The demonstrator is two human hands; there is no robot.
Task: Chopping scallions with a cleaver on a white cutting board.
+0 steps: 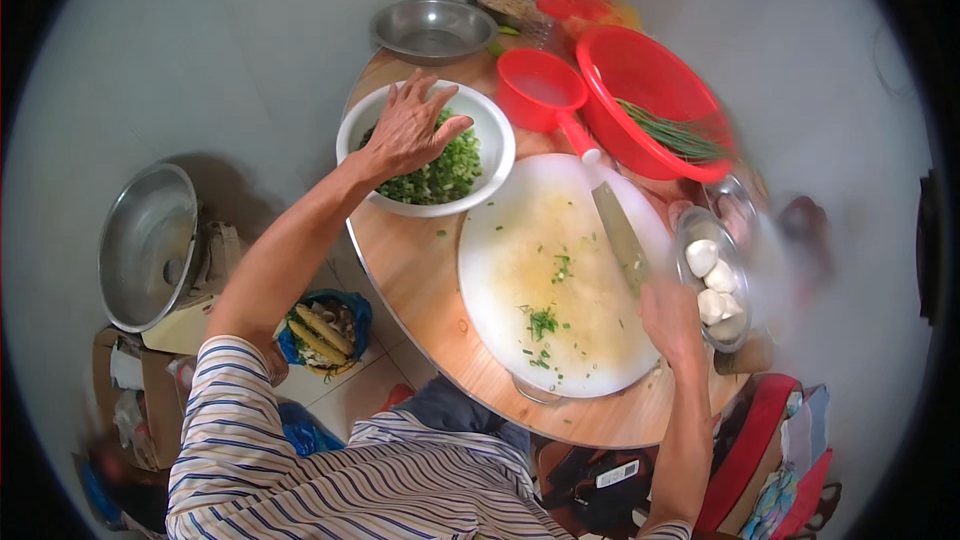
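My left hand [411, 124] is spread, palm down, over a white bowl [498, 142] and holds nothing. Chopped green onions [450, 169] fill part of that bowl. A cleaver [619, 229] is gripped in my right hand [673, 319], its blade lying over the right part of a round white cutting board [510, 270]. A small heap of green onion bits [543, 322] lies on the board, with more scattered around it. My left hand covers some of the bowl's contents.
Behind the board are a red ladle [531, 90] and a red basin [637, 75] holding uncut green stalks [671, 131]. A metal dish [739, 315] with several white pieces [703, 258] sits at right. A steel bowl [433, 30] stands at the back. A blue-lined bin [360, 315] is on the floor.
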